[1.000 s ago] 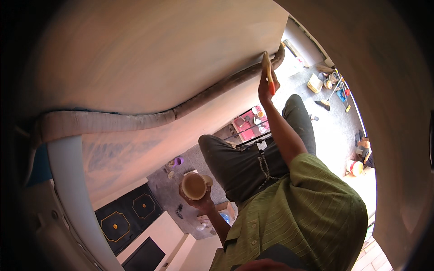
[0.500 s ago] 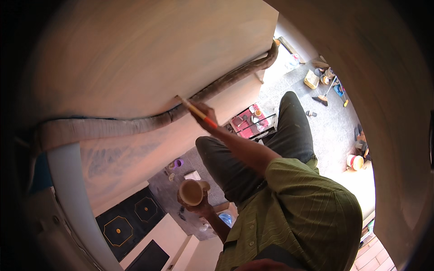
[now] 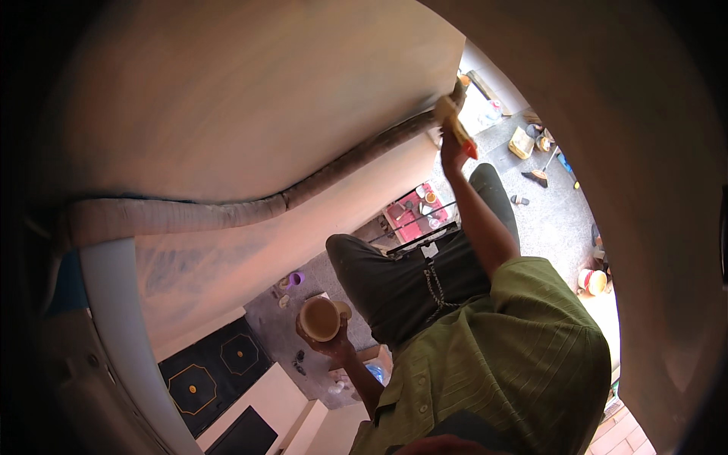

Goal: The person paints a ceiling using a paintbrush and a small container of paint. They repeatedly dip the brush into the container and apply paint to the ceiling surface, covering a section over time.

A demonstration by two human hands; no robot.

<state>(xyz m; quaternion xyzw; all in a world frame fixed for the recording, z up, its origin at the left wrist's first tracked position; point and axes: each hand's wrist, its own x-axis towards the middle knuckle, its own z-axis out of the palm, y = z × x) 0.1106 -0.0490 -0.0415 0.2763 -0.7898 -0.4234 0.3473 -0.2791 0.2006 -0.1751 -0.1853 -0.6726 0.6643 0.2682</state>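
In the head view, my left grip [image 3: 334,345] is curled round the cup [image 3: 319,318], left of my legs [image 3: 371,280]. My right grip [image 3: 452,155] is closed on the brush [image 3: 459,131], its blurred bristles [image 3: 445,110] near the right end of the ledge [image 3: 356,159]; touching or not, I cannot tell.

Grey speckled floor [image 3: 557,216]: dark-bristled broom [image 3: 535,178], single sandal [image 3: 519,200] near it, yellowish container [image 3: 521,142], red-and-white bucket [image 3: 592,281] far right, purple cup [image 3: 296,279] at left. Pink-red worktop [image 3: 415,230]: cluster of small containers [image 3: 430,198], one with orange contents.
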